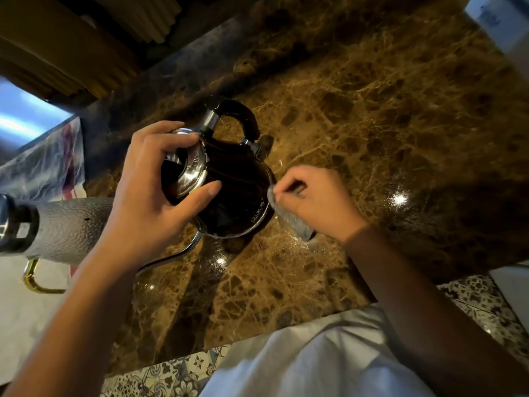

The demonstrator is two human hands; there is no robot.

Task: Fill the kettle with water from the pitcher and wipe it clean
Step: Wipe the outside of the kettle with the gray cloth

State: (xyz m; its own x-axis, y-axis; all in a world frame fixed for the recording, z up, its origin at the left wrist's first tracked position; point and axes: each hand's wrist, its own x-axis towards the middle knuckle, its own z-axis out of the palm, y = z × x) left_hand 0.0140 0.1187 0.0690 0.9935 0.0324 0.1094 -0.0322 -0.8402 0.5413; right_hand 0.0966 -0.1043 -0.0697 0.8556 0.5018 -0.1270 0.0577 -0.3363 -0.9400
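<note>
Standing on the marble counter (372,124), glossy black kettle (237,190) with chrome lid (189,170); left hand (154,196) at 9 o'clock grips the lid, right hand (317,199) at 3 o'clock pinches a grey cloth (289,216) against its side.

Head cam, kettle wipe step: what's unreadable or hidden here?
- Water level in kettle: lid is on, under the left hand.
- Pitcher: top cut off by left frame edge.
- Print near kettle base: too small to read.
- Cloth: mostly hidden by the right hand.
</note>
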